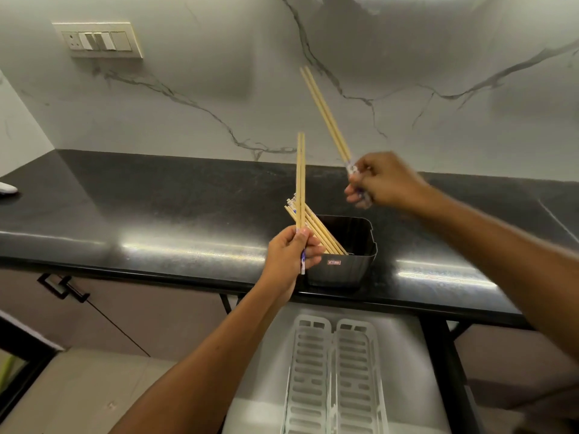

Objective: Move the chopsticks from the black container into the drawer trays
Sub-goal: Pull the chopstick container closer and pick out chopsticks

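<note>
A black container (354, 264) stands at the front edge of the dark counter, with several wooden chopsticks (316, 228) leaning out over its left rim. My left hand (286, 258) is closed around a pair of chopsticks (300, 180) held upright just left of the container. My right hand (382, 180), blurred, grips another pair of chopsticks (326, 114) above and behind the container, tips slanting up to the left. Below the counter an open drawer holds two white slotted trays (336, 377) side by side, with nothing in them.
The black counter (156, 214) runs along a marble wall with a switch plate (100, 40) at upper left. A white object (7, 187) lies at the counter's far left. A cabinet door with a black handle (62, 288) is left of the drawer.
</note>
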`<state>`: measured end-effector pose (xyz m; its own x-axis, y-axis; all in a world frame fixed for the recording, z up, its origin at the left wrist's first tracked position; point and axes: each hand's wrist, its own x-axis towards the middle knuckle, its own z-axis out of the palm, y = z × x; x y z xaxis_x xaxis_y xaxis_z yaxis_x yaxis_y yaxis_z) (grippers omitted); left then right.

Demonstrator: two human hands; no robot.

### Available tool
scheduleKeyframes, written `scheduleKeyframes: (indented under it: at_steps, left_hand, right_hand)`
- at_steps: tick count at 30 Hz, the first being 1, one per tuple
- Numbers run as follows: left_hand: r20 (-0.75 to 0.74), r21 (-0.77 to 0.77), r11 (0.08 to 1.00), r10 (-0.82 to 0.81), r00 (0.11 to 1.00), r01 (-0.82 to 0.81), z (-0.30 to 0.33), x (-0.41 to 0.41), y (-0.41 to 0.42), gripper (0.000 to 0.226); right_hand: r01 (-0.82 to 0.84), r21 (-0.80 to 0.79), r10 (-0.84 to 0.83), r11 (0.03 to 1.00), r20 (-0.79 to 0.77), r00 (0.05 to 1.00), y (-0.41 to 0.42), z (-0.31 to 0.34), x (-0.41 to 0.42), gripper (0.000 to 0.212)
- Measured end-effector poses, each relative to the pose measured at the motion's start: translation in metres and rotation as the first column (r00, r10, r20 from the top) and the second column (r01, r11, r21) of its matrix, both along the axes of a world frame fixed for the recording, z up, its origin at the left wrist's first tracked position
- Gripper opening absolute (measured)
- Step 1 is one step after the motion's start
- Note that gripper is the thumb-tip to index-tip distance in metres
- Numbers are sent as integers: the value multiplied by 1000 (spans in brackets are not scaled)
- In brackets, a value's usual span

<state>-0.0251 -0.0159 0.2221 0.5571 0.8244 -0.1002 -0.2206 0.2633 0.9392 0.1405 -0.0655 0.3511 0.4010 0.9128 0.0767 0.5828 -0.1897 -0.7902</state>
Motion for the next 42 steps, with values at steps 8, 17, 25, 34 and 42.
scheduleKeyframes:
  at_steps: [8,17,25,34,42]
  left_hand:
    - [141,-113,992,75,987,-60,20,22,-5,30]
    - [139,-96,995,-23,990,36,9,23,-9,28]
    - [-87,149,988,-32,996,45,3,36,-12,22]
    - [-131,311,935,-137,982,172,1,73,-36,17]
    - [-368,426,847,-160,916,319,-22,135,-61,24]
  right_hand:
    - [72,-24,-74,997,-70,995,-13,-81,-57,14]
    - [-6,-85,15,996,108,994,-17,-89,-52,20]
    - [56,-263,9,963,241,970,-20,-71,-29,24]
    - [153,101,-117,983,-296,948,-31,-38,15,25]
    - [246,139,-246,959,-19,969,-62,-71,62,12]
